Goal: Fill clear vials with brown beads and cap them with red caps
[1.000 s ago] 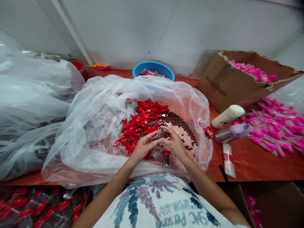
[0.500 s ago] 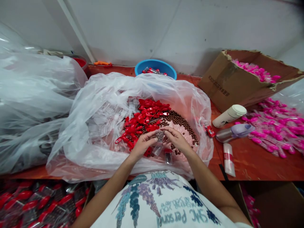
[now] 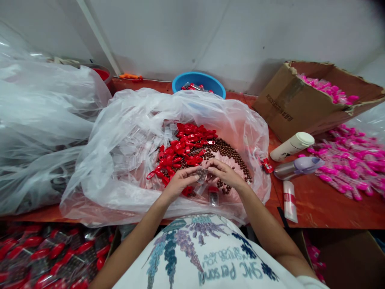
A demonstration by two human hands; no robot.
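Note:
Between my two hands is a small clear plastic case point(image 3: 201, 175) with brown round bits showing through it. My left hand point(image 3: 182, 180) pinches the case from its left side. At the case's right edge, the fingers of my right hand point(image 3: 221, 173) are bent and drawn together; what they hold, if anything, is hidden. Just beyond the hands lie a heap of red plastic pieces point(image 3: 189, 146) and many loose brown beads point(image 3: 230, 150). Another clear case with a red top point(image 3: 213, 196) lies just below my right hand. Empty clear cases point(image 3: 129, 150) are piled to the left.
A translucent plastic sheet point(image 3: 90, 192) is bunched around the work area. Behind it stands a blue basin point(image 3: 198, 76). To the right are a cardboard box point(image 3: 282, 100), a white bottle point(image 3: 291, 146), a lavender-lidded bottle point(image 3: 297, 166), a clear roll point(image 3: 290, 200) and pink items point(image 3: 355, 160).
My right hand's fingers have drawn in closer together at the case's edge. The case is turned a little and shows more of its face. The view has shifted slightly.

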